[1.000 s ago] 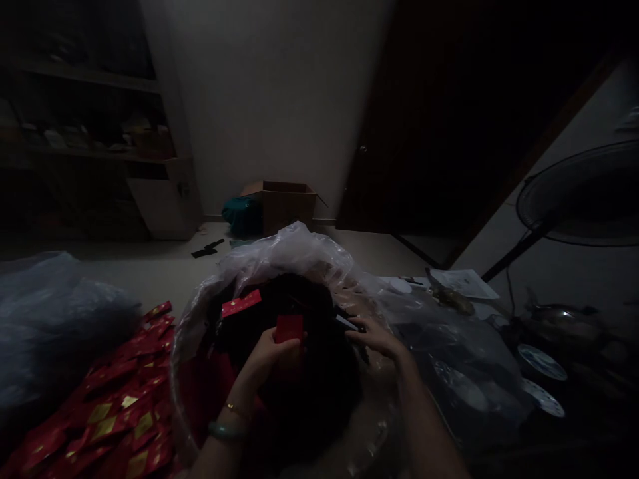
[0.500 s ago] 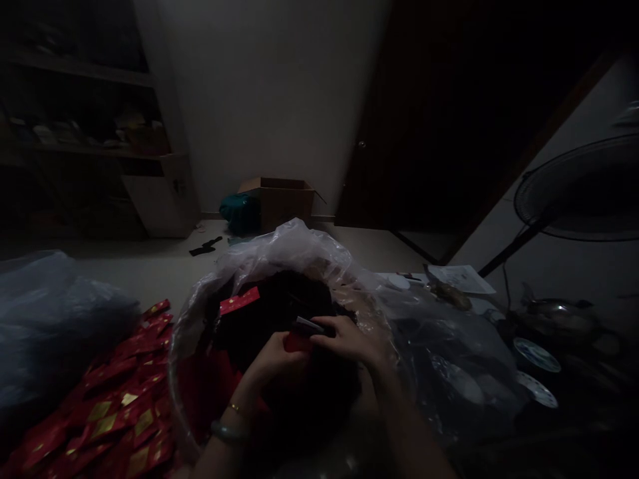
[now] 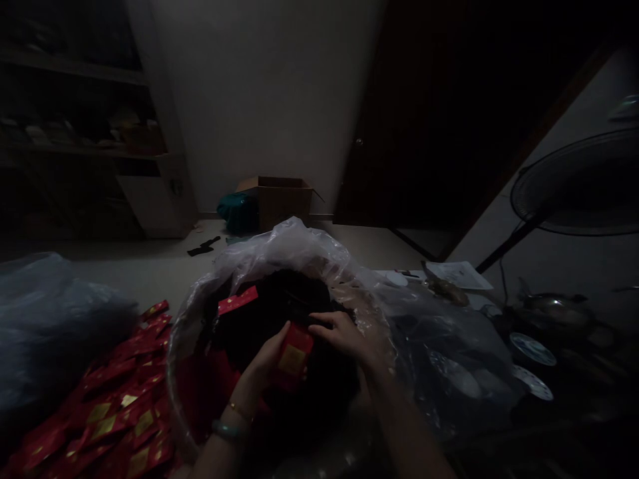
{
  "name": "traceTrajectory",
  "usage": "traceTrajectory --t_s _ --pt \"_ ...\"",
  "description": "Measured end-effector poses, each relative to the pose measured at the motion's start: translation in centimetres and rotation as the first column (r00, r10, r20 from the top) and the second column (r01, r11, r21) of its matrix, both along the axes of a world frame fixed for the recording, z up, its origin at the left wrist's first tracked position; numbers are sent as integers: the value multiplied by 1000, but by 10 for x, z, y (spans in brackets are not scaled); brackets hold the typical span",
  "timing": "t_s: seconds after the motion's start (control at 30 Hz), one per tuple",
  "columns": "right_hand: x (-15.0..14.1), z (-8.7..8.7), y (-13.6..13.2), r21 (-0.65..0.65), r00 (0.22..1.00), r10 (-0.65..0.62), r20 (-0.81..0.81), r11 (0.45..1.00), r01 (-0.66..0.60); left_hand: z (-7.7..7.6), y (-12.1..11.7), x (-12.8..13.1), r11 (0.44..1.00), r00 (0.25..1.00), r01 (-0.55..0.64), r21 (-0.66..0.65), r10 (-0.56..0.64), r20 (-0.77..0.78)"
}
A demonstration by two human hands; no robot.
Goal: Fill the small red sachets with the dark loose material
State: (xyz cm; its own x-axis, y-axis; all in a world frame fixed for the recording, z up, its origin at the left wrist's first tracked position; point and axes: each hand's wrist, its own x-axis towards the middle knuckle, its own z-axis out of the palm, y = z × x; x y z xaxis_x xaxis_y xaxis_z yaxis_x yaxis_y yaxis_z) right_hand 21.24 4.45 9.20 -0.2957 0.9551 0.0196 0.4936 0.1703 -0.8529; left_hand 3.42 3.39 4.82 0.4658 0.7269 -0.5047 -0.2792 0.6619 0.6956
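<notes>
My left hand (image 3: 267, 356) grips a small red packet (image 3: 293, 356) with a gold label, its front turned towards me. At the packet's upper right edge is my right hand (image 3: 339, 332), thumb and fingers close together; what lies between them is too dark to make out. Both hands are above a round tub lined with a clear plastic bag (image 3: 294, 239). Dark loose material (image 3: 279, 293) fills much of it. Another red packet (image 3: 237, 301) lies on this material at the far left, and more red shows at the tub's left side.
Many red packets (image 3: 107, 422) are heaped to the left, beside a bulging plastic bag (image 3: 54, 326). A cardboard box (image 3: 284, 205) stands by the wall. To the right are plastic sheeting (image 3: 454, 332), plates (image 3: 533, 348) and a fan (image 3: 579, 186).
The red packet in my left hand has turned so its gold label shows. The pale-edged thin thing at my right fingers no longer shows. The view has shifted slightly.
</notes>
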Motion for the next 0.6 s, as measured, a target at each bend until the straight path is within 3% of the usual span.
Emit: traceTrajectory --t_s 0.17,0.4,0.6 --pt "9 2 2 -174 995 -78 -68 983 65 5 -1 2 997 997 -73 12 73 -1" --pt "1 -7 4 2 999 0 -49 1000 0 3 -1 2 996 995 -73 45 76 -69" --pt "-5 -11 4 60 999 -42 7 997 42 3 -2 4 995 993 -70 72 76 -91"
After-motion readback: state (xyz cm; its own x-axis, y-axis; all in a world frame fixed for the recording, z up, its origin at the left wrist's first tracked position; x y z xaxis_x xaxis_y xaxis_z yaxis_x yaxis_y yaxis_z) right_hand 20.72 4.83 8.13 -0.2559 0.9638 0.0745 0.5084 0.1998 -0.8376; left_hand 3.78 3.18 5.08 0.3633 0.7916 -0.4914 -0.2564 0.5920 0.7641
